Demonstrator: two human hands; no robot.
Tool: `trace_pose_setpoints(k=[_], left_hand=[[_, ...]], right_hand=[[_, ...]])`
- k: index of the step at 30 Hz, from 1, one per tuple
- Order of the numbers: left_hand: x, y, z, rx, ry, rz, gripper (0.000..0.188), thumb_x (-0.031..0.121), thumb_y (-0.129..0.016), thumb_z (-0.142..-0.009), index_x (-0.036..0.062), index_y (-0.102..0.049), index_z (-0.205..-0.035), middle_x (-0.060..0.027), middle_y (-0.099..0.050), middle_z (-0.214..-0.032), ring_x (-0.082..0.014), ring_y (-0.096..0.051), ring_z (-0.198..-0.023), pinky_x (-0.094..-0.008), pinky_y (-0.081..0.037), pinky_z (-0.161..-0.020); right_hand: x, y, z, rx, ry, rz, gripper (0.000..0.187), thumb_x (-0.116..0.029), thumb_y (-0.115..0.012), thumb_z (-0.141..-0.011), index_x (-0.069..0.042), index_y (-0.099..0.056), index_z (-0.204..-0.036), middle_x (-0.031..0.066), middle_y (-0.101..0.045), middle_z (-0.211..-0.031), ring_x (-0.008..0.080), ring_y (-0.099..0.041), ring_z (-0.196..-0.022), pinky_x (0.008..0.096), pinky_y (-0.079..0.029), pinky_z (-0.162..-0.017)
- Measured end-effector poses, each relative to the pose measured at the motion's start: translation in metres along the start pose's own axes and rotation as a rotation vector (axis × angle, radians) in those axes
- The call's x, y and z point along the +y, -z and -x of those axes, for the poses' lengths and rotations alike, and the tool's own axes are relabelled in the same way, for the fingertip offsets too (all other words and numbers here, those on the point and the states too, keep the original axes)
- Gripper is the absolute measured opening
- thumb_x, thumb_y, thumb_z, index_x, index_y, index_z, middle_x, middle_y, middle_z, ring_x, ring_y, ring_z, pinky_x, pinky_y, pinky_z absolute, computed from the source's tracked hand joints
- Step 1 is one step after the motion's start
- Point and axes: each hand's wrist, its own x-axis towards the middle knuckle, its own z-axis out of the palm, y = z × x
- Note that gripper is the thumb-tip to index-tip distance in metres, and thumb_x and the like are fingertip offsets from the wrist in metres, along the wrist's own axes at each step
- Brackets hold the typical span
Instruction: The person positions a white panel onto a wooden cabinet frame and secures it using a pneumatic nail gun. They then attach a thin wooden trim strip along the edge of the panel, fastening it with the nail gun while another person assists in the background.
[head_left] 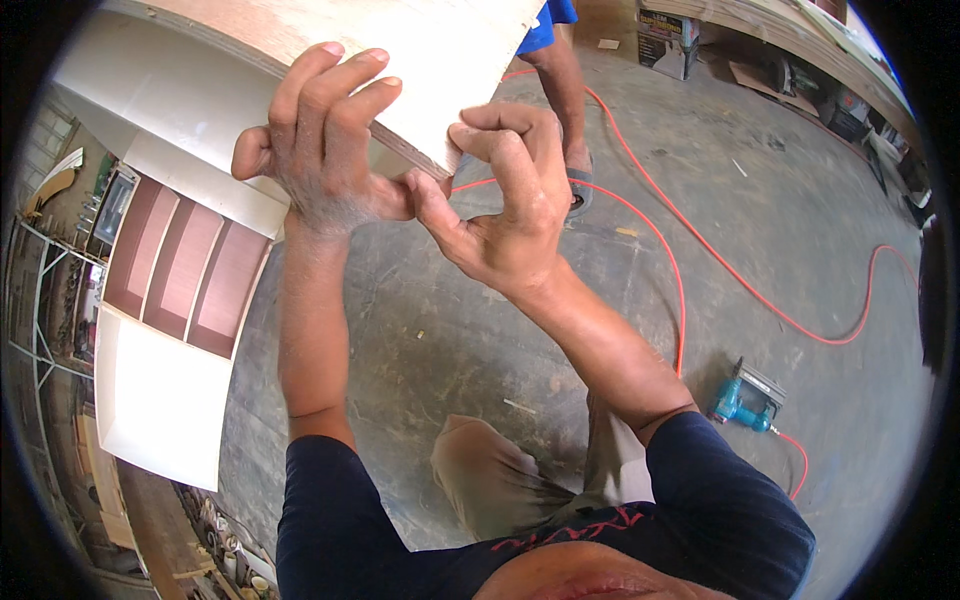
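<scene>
A pale plywood board [430,65] with a layered edge comes in at the top, one corner toward me. My left hand [330,165] is on its near edge, fingers spread over the top face. The little finger stands apart, and the left thumb reaches along below the edge toward the corner. At that corner my right hand [510,195] pinches the board, bent fingers on the upper side and thumb at the lower edge. Both thumbs nearly meet there. The undersides of my fingers are hidden.
Another person's leg [560,90] with a sandal stands beyond the board. A red air hose [680,215] winds over the grey floor [400,350]. To the right lies a teal nail gun [745,398]. A white cabinet with pinkish compartments [185,255] is at left; a cardboard box [667,45] sits far right.
</scene>
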Motion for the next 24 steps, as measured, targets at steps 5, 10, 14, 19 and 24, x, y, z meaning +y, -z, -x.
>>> trace_pose_setpoints(k=[5, 10, 14, 19, 24], left_hand=[[0.0, -0.002, 0.003, 0.013, 0.01, 0.002, 0.055, 0.074, -0.039, -0.085, 0.026, -0.064, -0.098, 0.0155, -0.069, -0.108, -0.0045, -0.058, -0.114, -0.0364, -0.019, -0.094], [0.006, -0.004, 0.002, 0.061, 0.013, 0.015, 0.061, 0.08, -0.039, -0.084, 0.026, -0.064, -0.097, 0.0148, -0.069, -0.107, -0.005, -0.059, -0.113, -0.036, -0.019, -0.096], [0.0, -0.006, 0.003, 0.072, -0.008, 0.084, 0.059, 0.079, -0.042, -0.083, 0.0259, -0.064, -0.096, 0.0145, -0.069, -0.108, -0.0052, -0.059, -0.112, -0.0355, -0.019, -0.096], [0.003, -0.003, 0.003, 0.029, 0.005, 0.015, 0.053, 0.073, -0.045, -0.082, 0.0264, -0.064, -0.096, 0.0155, -0.069, -0.108, -0.0044, -0.059, -0.112, -0.0356, -0.019, -0.096], [0.003, -0.005, 0.003, 0.04, 0.02, 0.051, 0.05, 0.071, -0.048, -0.081, 0.0265, -0.064, -0.098, 0.0161, -0.069, -0.108, -0.0041, -0.059, -0.112, -0.0353, -0.019, -0.096]], right_hand=[[0.004, -0.002, 0.004, 0.024, 0.082, -0.028, 0.03, -0.004, -0.082, -0.07, 0.002, -0.063, -0.094, 0.0186, -0.063, -0.096, 0.0287, -0.063, -0.082, 0.0423, -0.055, -0.08], [0.011, 0.002, 0.006, -0.013, 0.12, -0.003, 0.028, -0.003, -0.082, -0.072, 0.004, -0.067, -0.094, 0.0173, -0.065, -0.091, 0.0262, -0.066, -0.082, 0.04, -0.059, -0.082], [-0.003, 0.013, -0.005, -0.094, 0.065, 0.041, 0.028, -0.003, -0.083, -0.072, 0.004, -0.066, -0.093, 0.0165, -0.065, -0.091, 0.0264, -0.066, -0.083, 0.0385, -0.059, -0.08], [-0.003, 0.011, -0.004, -0.098, 0.071, 0.062, 0.029, -0.002, -0.083, -0.072, 0.003, -0.064, -0.093, 0.016, -0.063, -0.093, 0.0275, -0.065, -0.083, 0.0376, -0.057, -0.073], [-0.005, 0.01, -0.004, -0.102, 0.073, 0.052, 0.023, 0.0, -0.076, -0.076, 0.002, -0.062, -0.094, 0.0161, -0.058, -0.097, 0.0301, -0.063, -0.082, 0.0368, -0.053, -0.066]])
